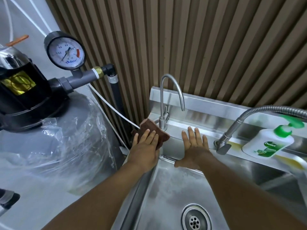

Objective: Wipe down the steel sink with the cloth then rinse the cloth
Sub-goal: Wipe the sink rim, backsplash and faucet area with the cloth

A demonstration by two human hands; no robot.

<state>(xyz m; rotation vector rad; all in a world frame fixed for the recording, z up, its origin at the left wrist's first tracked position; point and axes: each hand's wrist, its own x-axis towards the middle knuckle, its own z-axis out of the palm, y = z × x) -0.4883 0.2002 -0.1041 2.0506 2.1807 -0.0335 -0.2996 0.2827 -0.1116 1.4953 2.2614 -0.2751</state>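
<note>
Wiping underway: left hand (146,146) presses the brown cloth (147,125) with straight fingers onto the sink's (166,188) back-left corner beside the small tap (162,97), right hand (194,146) rests flat and empty on the rear ledge, so next likely comes a sweep along that ledge.
</note>
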